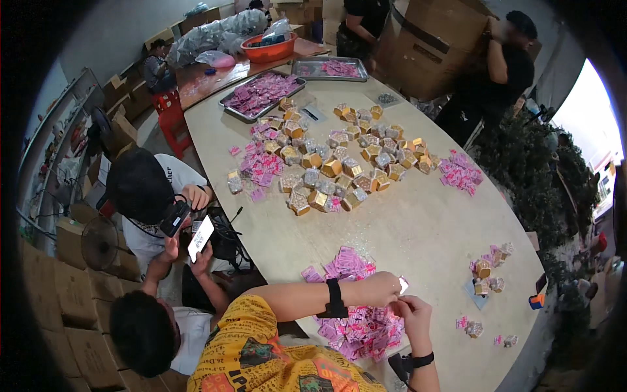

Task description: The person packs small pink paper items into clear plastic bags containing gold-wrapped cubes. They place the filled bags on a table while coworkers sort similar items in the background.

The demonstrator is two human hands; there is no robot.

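Observation:
My left hand (382, 288) is closed over the near part of the table, fingers bent inward. A small white piece (403, 284), too small to name, sticks out at its fingertips. My right hand (415, 311) is just beside it, thumb and fingers pinched together and meeting the left fingertips. Whatever lies in the right pinch is hidden. Under and around my left forearm spreads a heap of small pink printed packets (366, 333), with more pink packets (348, 262) beyond the arm. Both wrists wear black bands.
Many gold and silver faceted pieces (333, 168) cover the table's middle, near pink packets (460, 172). Trays (304, 81) and a red basin (269, 51) stand far off. A few faceted pieces (482, 268) lie right. Two people sit left, one holding a phone (200, 238); others handle a large carton (424, 49).

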